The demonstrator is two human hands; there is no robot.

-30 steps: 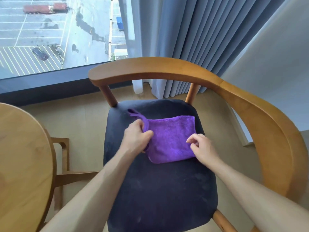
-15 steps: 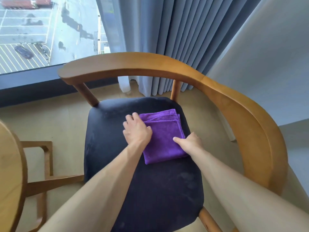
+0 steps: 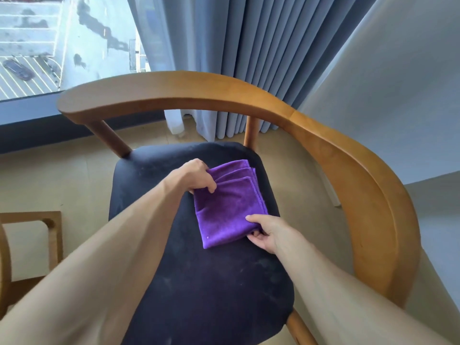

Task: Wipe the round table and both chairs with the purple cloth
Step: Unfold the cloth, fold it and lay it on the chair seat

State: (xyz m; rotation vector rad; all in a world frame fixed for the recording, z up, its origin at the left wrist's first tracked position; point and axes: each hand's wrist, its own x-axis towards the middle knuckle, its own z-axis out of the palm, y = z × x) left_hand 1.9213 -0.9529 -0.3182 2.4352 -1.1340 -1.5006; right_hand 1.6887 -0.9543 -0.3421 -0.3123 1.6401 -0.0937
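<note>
1. The purple cloth point(image 3: 230, 207), folded into several layers, lies on the dark seat cushion point(image 3: 199, 282) of the wooden chair point(image 3: 348, 170), toward the seat's far right part, near the back edge.
2. The left hand point(image 3: 196, 176) is closed on the cloth's far left corner, with the thumb on top of the folded layers and the fingers curled around the edge.
3. The right hand point(image 3: 267, 232) pinches the cloth's near right corner, with the thumb on top and the fingers tucked under the fold.
4. Both bare forearms reach in from the near edge of the seat.
5. The chair's curved backrest rail wraps around the far and right sides of the seat, carried on two wooden posts at the back.
6. Pale dusty marks show on the cushion's near right part.
7. Grey curtains point(image 3: 236, 58) hang behind the chair, and a window point(image 3: 62, 41) is to their left.
8. Part of another wooden frame point(image 3: 52, 235) shows at the left edge.
</note>
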